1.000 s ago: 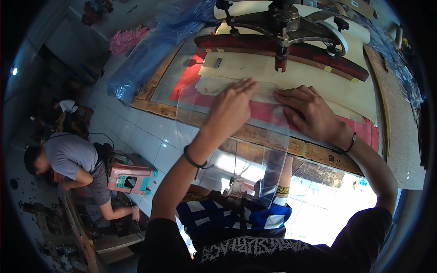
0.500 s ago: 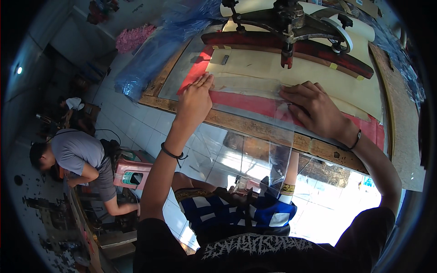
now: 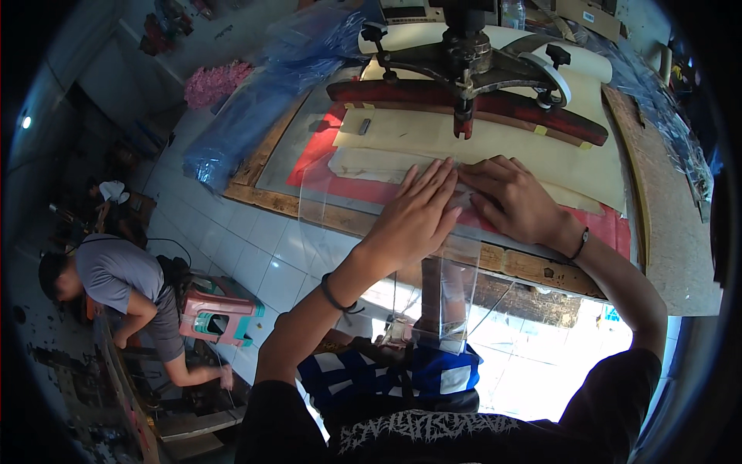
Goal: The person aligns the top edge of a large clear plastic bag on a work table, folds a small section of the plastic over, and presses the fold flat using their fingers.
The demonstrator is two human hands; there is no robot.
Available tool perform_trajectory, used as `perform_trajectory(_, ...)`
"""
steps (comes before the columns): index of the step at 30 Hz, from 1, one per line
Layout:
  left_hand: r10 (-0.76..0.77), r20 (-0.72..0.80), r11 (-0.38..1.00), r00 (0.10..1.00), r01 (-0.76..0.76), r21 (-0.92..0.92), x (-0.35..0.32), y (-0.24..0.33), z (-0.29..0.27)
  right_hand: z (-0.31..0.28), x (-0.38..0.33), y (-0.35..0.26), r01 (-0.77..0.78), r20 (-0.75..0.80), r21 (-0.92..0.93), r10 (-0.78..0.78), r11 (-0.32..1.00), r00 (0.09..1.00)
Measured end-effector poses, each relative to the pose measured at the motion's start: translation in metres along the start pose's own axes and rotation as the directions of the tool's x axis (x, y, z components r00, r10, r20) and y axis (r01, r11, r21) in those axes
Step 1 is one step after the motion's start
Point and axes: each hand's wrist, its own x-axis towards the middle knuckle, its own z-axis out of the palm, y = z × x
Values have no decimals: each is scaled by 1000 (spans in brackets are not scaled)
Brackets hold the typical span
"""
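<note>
- Vs the frame half a sec ago: our left hand [image 3: 413,213] has slid rightwards along the clear plastic sheet [image 3: 386,232]. Before it sat well apart from the right hand [image 3: 514,203], out near the sheet's left part; now the two are just beside each other, fingertips almost meeting.
- Right hand has barely shifted, approx same spot on the sheet's right part.
- Left-hand fingers: spread flat, palm down, pressing on the sheet, gripping nothing.
- Right-hand fingers: also flat w/ a slight curl, laid on the sheet, nothing clasped.
- Sheet lies on the bench [image 3: 665,232], over the red pad [image 3: 325,151] and the wooden frame [image 3: 255,185], below the cream paper [image 3: 502,147].
- Its long axis runs from the press side towards us: far end on the red pad, near end hanging over the bench edge, drooping down in front of our lap.
- Sheet is see-through, so its exact edges on the pad are hard to tell.
- Black bands on both wrists.
- Beyond the hands: dark metal press arm [image 3: 464,73] w/ a red bar, apart from both hands.
- Blue plastic roll [image 3: 255,108] lies left of the frame.
- Down left, another person [image 3: 116,286] crouches on the floor next to a pink stool [image 3: 212,319].
</note>
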Motion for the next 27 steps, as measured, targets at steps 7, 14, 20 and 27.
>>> perform_trajectory(7,-48,120,998,992,42,52,-51,-18,-30,1,1,-1,-10,9,-35,10,999,1000)
perform_trajectory(14,-299,19,934,954,288,213,-85,-107,-66,0,6,-4,4,-11,7,-4,1000,1000)
perform_trajectory(20,-283,-25,951,959,284,124,-82,-131,-52,-4,10,-4,4,4,30,-4,1000,1000)
perform_trajectory(27,-381,37,921,924,376,106,-80,-126,-53,0,14,-9,-63,-11,45,63,997,998)
